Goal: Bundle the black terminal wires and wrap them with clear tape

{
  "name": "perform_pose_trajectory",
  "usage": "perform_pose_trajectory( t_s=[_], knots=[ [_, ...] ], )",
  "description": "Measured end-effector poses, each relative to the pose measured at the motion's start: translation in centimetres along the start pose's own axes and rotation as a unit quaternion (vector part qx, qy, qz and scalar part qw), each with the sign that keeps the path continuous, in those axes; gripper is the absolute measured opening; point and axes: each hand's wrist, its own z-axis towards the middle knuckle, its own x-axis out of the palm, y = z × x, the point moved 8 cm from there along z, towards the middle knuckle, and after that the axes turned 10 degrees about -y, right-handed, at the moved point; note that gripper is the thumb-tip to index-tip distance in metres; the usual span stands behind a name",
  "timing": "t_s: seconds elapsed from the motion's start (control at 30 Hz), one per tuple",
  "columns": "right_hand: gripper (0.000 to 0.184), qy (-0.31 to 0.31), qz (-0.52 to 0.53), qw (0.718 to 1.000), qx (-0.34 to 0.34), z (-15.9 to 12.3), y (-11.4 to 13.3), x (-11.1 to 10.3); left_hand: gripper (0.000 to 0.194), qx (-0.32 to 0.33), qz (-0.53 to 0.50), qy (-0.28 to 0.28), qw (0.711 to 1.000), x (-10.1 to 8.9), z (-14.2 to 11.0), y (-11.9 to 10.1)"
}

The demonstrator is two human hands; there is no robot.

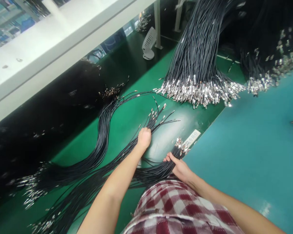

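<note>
My left hand (pixel 144 138) is closed around a bundle of thin black cables (pixel 127 150), whose metal-tipped ends fan out beyond my fist. Closer to my body, my right hand (pixel 180 166) grips a second cable bundle (pixel 156 171) just below its ends. Silvery connectors (pixel 182 147) there sit close together, pointing away from me. Both bundles run back to the left across the green tabletop (pixel 134 112), passing behind my left forearm. The fingers of my left hand are mostly hidden by its back.
Another cable bundle (pixel 104 130) curves along the table's left side. A large cable pile (pixel 197 48) hangs its metal ends over the far part. A white shelf edge (pixel 63 42) crosses the upper left. A white label (pixel 192 138) marks the table's right edge, beside the blue-green floor (pixel 246 146).
</note>
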Motion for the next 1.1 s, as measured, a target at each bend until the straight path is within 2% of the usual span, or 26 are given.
perform_pose_trajectory(
  t_s=[0.1,0.17,0.23,0.4,0.57,0.67,0.77,0.8,0.87,0.93,0.97,1.03,1.1],
  knots=[
    [0.031,-0.001,0.01,1.0,0.0,0.2,0.1,0.0,0.018,0.001,-0.038,-0.052,0.998,-2.5,-1.7,-0.3],
    [0.034,-0.01,0.01,1.0,-0.007,0.2,0.2,0.0,0.015,0.016,-0.101,-0.089,0.991,-4.0,-3.9,-1.2],
    [0.04,-0.018,0.005,1.0,-0.017,0.2,0.4,0.1,0.013,0.037,-0.159,-0.104,0.981,-4.7,-6.8,-2.5],
    [0.045,-0.012,-0.015,0.999,-0.029,0.1,0.5,0.4,0.015,0.037,-0.214,-0.072,0.973,-3.0,-12.8,-5.5],
    [0.046,-0.04,-0.065,0.996,-0.048,-0.1,0.6,-0.5,0.012,0.014,-0.213,-0.062,0.975,-2.0,-14.9,-6.2],
    [0.042,-0.04,-0.084,0.994,-0.065,-0.4,0.8,-0.5,0.014,0.018,-0.22,-0.045,0.974,-1.9,-15.1,-6.6],
    [0.039,-0.031,-0.075,0.996,-0.042,-0.4,0.4,-0.2,0.015,0.016,-0.26,0.009,0.965,-1.5,-13.9,-6.3],
    [0.038,-0.034,-0.065,0.997,-0.037,-0.4,0.3,-0.1,0.016,0.007,-0.265,0.018,0.964,-1.5,-13.1,-5.6],
    [0.036,-0.042,-0.042,0.998,-0.034,-0.3,0.2,-0.2,0.013,-0.028,-0.225,-0.007,0.974,-1.9,-10.9,-3.1],
    [0.036,-0.046,-0.029,0.998,-0.034,-0.2,0.3,-0.2,0.013,-0.076,-0.129,-0.052,0.987,-2.4,-8.6,0.0],
    [0.036,-0.045,-0.026,0.998,-0.033,-0.2,0.3,-0.1,0.016,-0.097,-0.08,-0.056,0.99,-2.3,-7.7,1.4],
    [0.036,-0.045,-0.021,0.998,-0.028,-0.3,0.3,0.0,0.014,-0.117,-0.018,-0.019,0.993,-1.4,-6.7,3.2],
    [0.037,-0.048,-0.018,0.998,-0.024,-0.3,0.3,-0.1,0.006,-0.112,-0.005,0.014,0.994,-0.7,-6.5,3.9]
  ],
)
